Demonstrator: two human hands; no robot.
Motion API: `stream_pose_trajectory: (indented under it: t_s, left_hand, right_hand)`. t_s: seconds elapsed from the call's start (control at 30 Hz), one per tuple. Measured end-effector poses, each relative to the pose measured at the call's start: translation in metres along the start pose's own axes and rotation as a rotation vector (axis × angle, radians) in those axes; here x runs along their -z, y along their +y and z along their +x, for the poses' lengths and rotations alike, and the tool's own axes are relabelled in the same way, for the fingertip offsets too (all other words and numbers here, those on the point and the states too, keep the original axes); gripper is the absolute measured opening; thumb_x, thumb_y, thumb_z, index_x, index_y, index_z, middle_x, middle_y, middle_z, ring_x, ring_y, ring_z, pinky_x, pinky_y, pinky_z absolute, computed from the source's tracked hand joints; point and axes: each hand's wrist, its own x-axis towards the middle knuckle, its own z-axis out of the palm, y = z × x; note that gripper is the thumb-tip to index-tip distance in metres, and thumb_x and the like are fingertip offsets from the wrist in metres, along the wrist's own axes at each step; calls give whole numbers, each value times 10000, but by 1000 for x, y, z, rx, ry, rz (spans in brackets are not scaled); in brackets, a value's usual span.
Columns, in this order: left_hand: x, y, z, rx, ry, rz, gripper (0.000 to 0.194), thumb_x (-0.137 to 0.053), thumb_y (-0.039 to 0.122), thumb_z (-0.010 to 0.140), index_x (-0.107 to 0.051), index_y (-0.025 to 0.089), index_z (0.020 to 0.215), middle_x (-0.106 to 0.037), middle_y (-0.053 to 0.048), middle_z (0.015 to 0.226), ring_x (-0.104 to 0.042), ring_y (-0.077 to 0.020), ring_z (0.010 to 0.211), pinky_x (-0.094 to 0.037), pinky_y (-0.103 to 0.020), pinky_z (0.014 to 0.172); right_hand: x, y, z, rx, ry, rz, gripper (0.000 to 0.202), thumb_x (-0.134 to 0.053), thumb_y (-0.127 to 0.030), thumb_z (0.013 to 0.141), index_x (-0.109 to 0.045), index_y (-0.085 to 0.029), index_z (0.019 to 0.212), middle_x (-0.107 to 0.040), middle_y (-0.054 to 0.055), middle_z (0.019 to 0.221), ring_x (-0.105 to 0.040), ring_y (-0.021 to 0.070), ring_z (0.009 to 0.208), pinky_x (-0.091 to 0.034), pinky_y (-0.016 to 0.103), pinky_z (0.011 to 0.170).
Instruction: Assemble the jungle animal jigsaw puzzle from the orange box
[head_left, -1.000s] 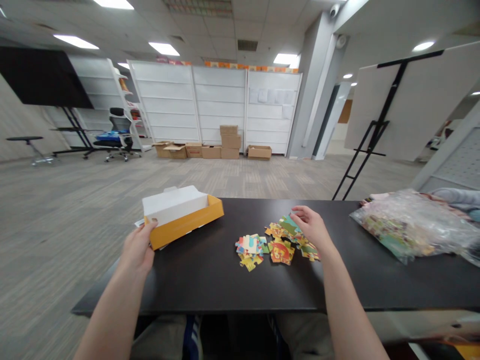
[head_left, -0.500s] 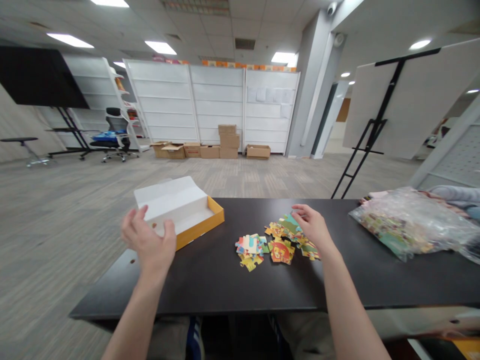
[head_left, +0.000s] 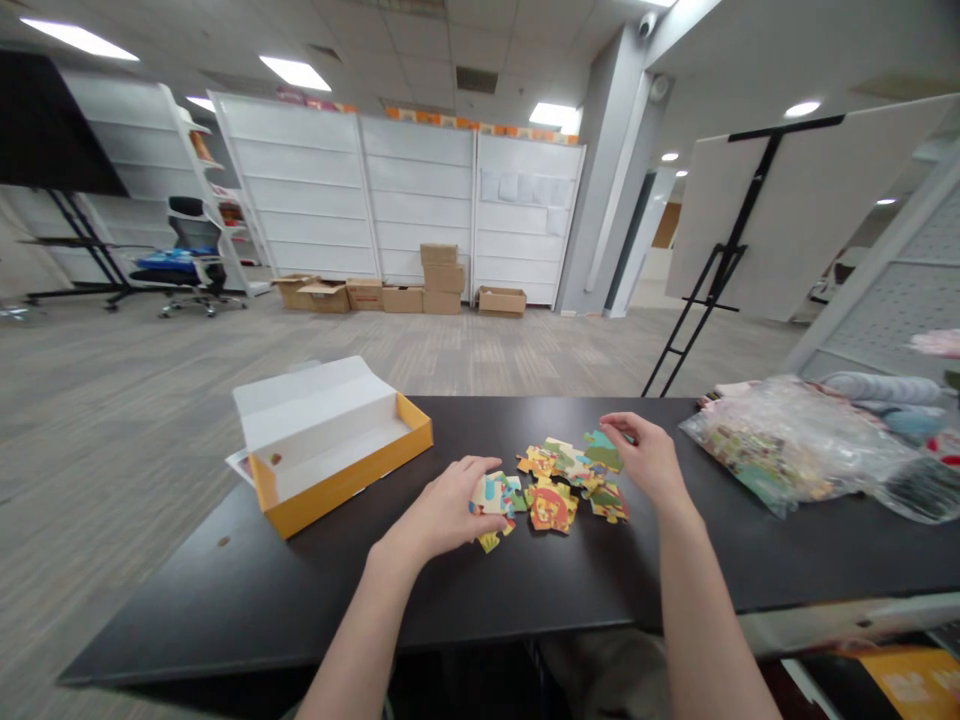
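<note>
A small heap of colourful jigsaw puzzle pieces (head_left: 551, 507) lies on the black table. My left hand (head_left: 448, 507) reaches in from the left, its thumb and fingers on either side of a little stack of puzzle pieces (head_left: 493, 492) at the heap's left end. Over the heap's far right side, the fingertips of my right hand (head_left: 645, 455) pinch the edge of a green puzzle piece (head_left: 602, 452). The contact there is partly hidden by the fingers. An open yellow box (head_left: 349, 484) with a white inside stands left of the pieces, its lid tipped back.
On the right of the table (head_left: 570, 585) lies a clear plastic bag (head_left: 795, 440) with printed pieces in it, beside rolled soft goods (head_left: 885, 388). Beyond the table are cardboard boxes (head_left: 442, 280), a wheeled chair (head_left: 191, 255) and a board on a black stand (head_left: 727, 260).
My left hand has moved right, from beside the yellow box to the left stack of pieces, and closed around it. The green piece has shifted right with my right hand. The view has turned slightly.
</note>
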Motion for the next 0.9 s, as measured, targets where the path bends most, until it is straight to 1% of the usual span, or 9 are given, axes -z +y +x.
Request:
stream_pose_trajectory:
  t_s: [0.07, 0.17, 0.27, 0.37, 0.53, 0.63, 0.73, 0.8, 0.9]
  left_hand:
    - [-2, 0, 6, 32, -27, 27, 718, -783, 376, 731, -537, 219, 1386, -579, -100, 1391, -554, -291, 1260, -442, -415, 1083]
    - [-7, 0, 14, 45, -58, 65, 654, -755, 363, 740, -571, 200, 1347, -616, -107, 1327, -573, -302, 1216, -456, -428, 1055]
    - [-12, 0, 21, 34, -60, 75, 593, -728, 371, 762, -596, 203, 1315, -637, -111, 1299, -591, -303, 1190, -463, -425, 1038]
    - [-15, 0, 25, 23, -48, 58, 575, -728, 368, 759, -609, 209, 1299, -654, -101, 1290, -609, -297, 1173, -469, -415, 1029]
    - [-16, 0, 28, -6, -21, 56, 597, -733, 347, 744, -607, 214, 1312, -659, -87, 1314, -613, -293, 1188, -472, -406, 1033]
    - [-16, -2, 27, -10, -6, 79, 563, -699, 330, 771, -604, 223, 1315, -658, -82, 1326, -615, -287, 1194, -476, -401, 1031]
    - [-16, -3, 25, -25, 13, 96, 497, -642, 318, 818, -607, 229, 1306, -656, -74, 1339, -602, -277, 1222, -463, -400, 1052]
    - [-15, -3, 24, -35, 22, 101, 478, -624, 315, 833, -607, 228, 1303, -655, -70, 1344, -597, -272, 1230, -454, -400, 1066]
    - [-14, -1, 22, -42, 39, 102, 479, -614, 306, 840, -599, 228, 1312, -653, -69, 1342, -603, -266, 1218, -456, -396, 1064]
  right_hand:
    - [6, 3, -1, -9, 28, -51, 278, -600, -436, 803, -743, -205, 864, -783, 102, 880, -719, 267, 832, -527, 378, 784]
    - [14, 7, -4, -7, 33, -109, 262, -586, -421, 808, -739, -211, 847, -784, 99, 885, -713, 267, 840, -518, 371, 776]
    - [18, 7, -7, 7, -35, -123, 240, -586, -410, 814, -739, -225, 833, -785, 82, 870, -710, 257, 828, -513, 359, 765]
    - [16, 6, -8, 6, -113, -140, 223, -591, -402, 813, -738, -234, 819, -781, 68, 845, -708, 250, 814, -508, 357, 766]
    - [13, 7, -8, 6, -182, -159, 209, -589, -380, 812, -741, -236, 799, -779, 61, 830, -705, 243, 793, -506, 350, 756]
    - [18, 11, -8, -2, -237, -175, 202, -594, -371, 815, -743, -236, 793, -777, 55, 822, -700, 237, 775, -504, 337, 734]
    - [29, 17, -10, -20, -328, -177, 202, -608, -379, 808, -738, -229, 771, -769, 53, 802, -691, 240, 767, -503, 331, 718]
    - [34, 20, -13, -31, -424, -154, 211, -623, -390, 799, -743, -222, 753, -767, 57, 792, -686, 245, 764, -507, 331, 708]
    - [35, 19, -20, -47, -552, -59, 226, -647, -399, 796, -760, -210, 747, -766, 60, 781, -688, 243, 766, -520, 321, 698]
